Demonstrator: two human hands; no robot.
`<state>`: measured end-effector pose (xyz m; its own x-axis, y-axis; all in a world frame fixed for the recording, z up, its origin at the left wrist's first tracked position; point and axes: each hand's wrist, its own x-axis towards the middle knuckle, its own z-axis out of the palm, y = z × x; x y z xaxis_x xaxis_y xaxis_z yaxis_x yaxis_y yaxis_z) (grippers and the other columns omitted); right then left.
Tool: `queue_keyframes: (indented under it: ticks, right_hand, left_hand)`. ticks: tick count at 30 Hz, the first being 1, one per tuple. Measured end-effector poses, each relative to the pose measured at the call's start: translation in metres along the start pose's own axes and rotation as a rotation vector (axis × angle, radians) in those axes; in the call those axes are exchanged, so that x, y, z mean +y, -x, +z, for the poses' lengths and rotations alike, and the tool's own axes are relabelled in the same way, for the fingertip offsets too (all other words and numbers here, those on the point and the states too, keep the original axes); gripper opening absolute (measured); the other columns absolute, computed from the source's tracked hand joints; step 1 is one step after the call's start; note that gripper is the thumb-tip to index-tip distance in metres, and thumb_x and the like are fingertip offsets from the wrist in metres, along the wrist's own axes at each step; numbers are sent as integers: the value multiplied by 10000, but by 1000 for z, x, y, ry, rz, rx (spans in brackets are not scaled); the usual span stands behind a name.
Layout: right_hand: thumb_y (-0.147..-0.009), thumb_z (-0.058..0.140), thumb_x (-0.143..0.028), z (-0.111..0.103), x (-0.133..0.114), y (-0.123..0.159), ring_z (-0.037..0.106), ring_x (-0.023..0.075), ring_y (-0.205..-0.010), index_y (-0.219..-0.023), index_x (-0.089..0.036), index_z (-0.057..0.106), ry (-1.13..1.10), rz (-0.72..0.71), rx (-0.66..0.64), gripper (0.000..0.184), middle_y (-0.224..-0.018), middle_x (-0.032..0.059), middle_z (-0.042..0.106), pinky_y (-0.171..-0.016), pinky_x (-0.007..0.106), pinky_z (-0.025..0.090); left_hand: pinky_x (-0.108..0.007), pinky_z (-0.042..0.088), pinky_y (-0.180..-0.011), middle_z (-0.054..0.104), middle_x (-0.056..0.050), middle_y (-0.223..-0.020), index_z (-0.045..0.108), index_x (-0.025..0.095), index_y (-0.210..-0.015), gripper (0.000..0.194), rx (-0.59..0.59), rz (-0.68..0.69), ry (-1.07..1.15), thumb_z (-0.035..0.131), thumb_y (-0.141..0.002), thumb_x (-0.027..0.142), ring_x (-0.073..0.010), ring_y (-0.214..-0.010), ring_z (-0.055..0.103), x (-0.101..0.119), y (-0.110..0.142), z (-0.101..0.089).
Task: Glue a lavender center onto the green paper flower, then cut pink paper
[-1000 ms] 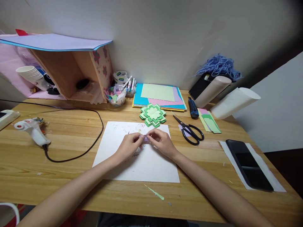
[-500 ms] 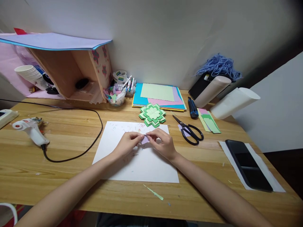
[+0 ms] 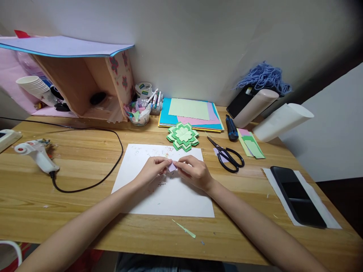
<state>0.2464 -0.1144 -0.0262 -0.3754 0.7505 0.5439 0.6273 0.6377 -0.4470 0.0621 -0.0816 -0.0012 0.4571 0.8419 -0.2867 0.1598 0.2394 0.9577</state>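
Near: green scrap point(image 3: 184, 229). Over white sheet point(image 3: 170, 198): left hand point(image 3: 153, 168) pinches purple piece point(image 3: 171, 167); right hand point(image 3: 196, 172) touches it, grip unclear — folding progress unclear. Beyond: green flower point(image 3: 183, 135), layers stacked — purple piece apart from it.

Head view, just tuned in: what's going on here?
A person's left hand and right hand hold a small purple paper piece at their fingertips, above a white sheet. A layered green paper flower lies at the sheet's far edge. Scissors lie to the right, a glue gun to the left.
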Motion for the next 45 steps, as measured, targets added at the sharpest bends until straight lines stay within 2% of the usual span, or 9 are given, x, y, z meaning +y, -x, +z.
queue_keyframes:
  ticks: [4,8,11,14,20,25,33,39,45]
  right_hand:
    - [-794,538,-208,0,-5,-3,562,179,-760,-893,-231,667,-124,78,50,164,-824,71,623,-656,308,456]
    - [-802,545,-251,-1,-8,-9,570,155,-715,-818,-195,627,-397,300,63,100,-770,44,608,-613,282,464]
    - [-789,570,-321,-1,-5,-12,581,139,-679,-813,-174,602,-619,473,-19,152,-764,32,610,-577,258,468]
    - [-765,599,-363,0,-1,-13,577,131,-656,-771,-155,597,-756,543,-105,208,-735,29,609,-568,250,469]
    - [-745,620,-363,2,2,-12,543,116,-602,-694,-151,577,-740,562,-78,223,-664,9,571,-557,244,449]
    - [-752,611,-357,3,1,-11,537,120,-613,-689,-158,558,-708,537,-80,216,-668,9,558,-567,244,442]
    - [-785,557,-304,3,-1,-10,531,126,-672,-772,-166,554,-727,479,-164,139,-726,15,555,-618,246,432]
    - [-779,553,-276,4,-1,-11,502,117,-648,-720,-168,520,-674,504,-131,127,-701,2,534,-593,232,410]
    - [-783,553,-295,5,-2,-12,508,110,-640,-745,-169,515,-735,554,-105,137,-711,-4,531,-582,227,411]
  left_hand:
    - [-209,268,-464,467,26,-492,650,121,-686,278,13,26,-28,567,-740,381,-73,-467,389,0,1,0]
    - [-212,332,-502,564,0,-553,656,124,-699,257,60,94,-106,555,-750,353,-92,-504,456,1,4,4]
    - [-224,382,-580,635,-35,-667,663,127,-714,264,75,196,-188,529,-773,347,-126,-614,528,2,7,6]
    - [-224,384,-589,639,-37,-677,663,128,-725,278,88,263,-257,510,-791,350,-133,-638,536,3,9,6]
    - [-221,361,-549,633,-34,-680,654,141,-747,298,102,289,-382,473,-815,367,-126,-602,516,2,10,7]
    - [-217,344,-536,632,-13,-690,648,164,-753,211,186,322,-479,511,-784,322,-104,-561,467,2,10,8]
    - [-213,339,-527,604,-9,-644,612,143,-690,186,81,301,-427,514,-764,283,-99,-548,457,5,11,6]
    - [-221,371,-549,600,-19,-631,604,140,-708,272,69,243,-344,467,-803,355,-123,-576,516,0,8,7]
    - [-232,388,-559,635,-45,-677,636,132,-770,295,130,232,-342,526,-772,406,-144,-606,552,-4,6,5]
